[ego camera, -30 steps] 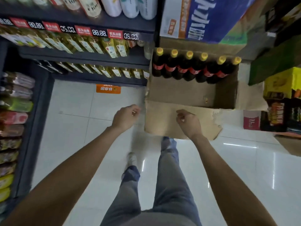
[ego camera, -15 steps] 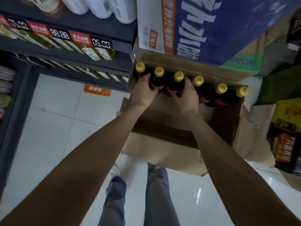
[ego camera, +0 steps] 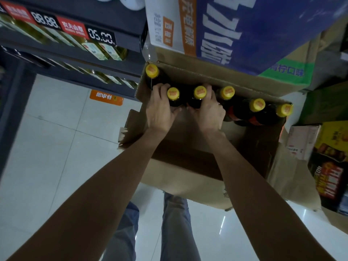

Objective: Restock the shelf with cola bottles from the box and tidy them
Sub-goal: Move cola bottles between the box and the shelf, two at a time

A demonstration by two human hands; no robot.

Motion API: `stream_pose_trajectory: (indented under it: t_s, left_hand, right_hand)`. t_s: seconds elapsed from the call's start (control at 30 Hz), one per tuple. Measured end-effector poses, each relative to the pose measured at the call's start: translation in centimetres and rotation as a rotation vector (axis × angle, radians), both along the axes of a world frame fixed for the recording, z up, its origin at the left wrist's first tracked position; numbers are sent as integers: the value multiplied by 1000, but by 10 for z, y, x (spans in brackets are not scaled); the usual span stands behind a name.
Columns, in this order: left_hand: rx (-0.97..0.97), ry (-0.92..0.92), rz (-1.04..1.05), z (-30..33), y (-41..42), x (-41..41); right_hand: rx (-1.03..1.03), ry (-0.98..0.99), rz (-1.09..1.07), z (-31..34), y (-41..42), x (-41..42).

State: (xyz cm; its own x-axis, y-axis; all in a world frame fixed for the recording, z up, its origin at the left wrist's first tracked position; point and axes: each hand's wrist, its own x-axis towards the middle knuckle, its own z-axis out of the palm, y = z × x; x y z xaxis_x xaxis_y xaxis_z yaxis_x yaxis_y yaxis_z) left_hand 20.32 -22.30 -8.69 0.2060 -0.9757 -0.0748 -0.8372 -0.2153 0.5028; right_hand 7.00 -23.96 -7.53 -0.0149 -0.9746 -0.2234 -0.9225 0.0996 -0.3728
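Observation:
An open brown cardboard box (ego camera: pixel 188 172) stands on the floor below me. Along its far wall runs a row of several dark cola bottles with yellow caps. My left hand (ego camera: pixel 160 110) grips the second bottle from the left (ego camera: pixel 173 95) around its shoulder. My right hand (ego camera: pixel 209 112) grips the third bottle (ego camera: pixel 200 93) the same way. Both held bottles stand upright in the row. One bottle (ego camera: pixel 152 71) stays at the far left corner, and three more (ego camera: pixel 257 105) stand to the right.
A blue and white carton (ego camera: pixel 244 31) sits above the box's far edge. Dark shelves (ego camera: pixel 75 57) with bottles and price tags line the left. Yellow and black cartons (ego camera: pixel 331 162) stand on the right. Shiny white floor tiles (ego camera: pixel 56 138) and my legs lie below.
My hands went from the box's near flap into the box and closed on two middle bottles. The view has moved closer over the box.

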Motion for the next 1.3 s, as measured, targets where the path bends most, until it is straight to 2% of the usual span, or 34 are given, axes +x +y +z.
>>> stream_pose_trajectory:
  t_s: [0.27,0.4,0.53,0.67,0.83,0.9,1.03,1.17,1.3]
  left_hand:
    - [-54,182,-59,8,36,24]
    - [-50,298,26,20,55,33]
    - [-82,427,179,53,77,43]
    - [-151,529,317,114,105,68]
    - [-291,679,351,195,164,124]
    - [-318,719,335,221,198,150]
    - [-359,678,406,256,279,208]
    - [-425,668,647,273,375,268]
    - [-539,694,940,282,480,327]
  right_hand:
    - [-109,-92,86,6,14,-8]
    - [-108,-155,59,19,24,-5]
    - [-159,-205,-13,67,44,1]
    - [-143,-515,-201,139,73,11]
    - [-144,-853,-229,217,115,53]
    - [-91,-905,-173,237,135,80]
    - [64,-945,23,263,175,151]
    - [248,-994,218,279,221,247]
    - [313,-940,482,280,281,357]
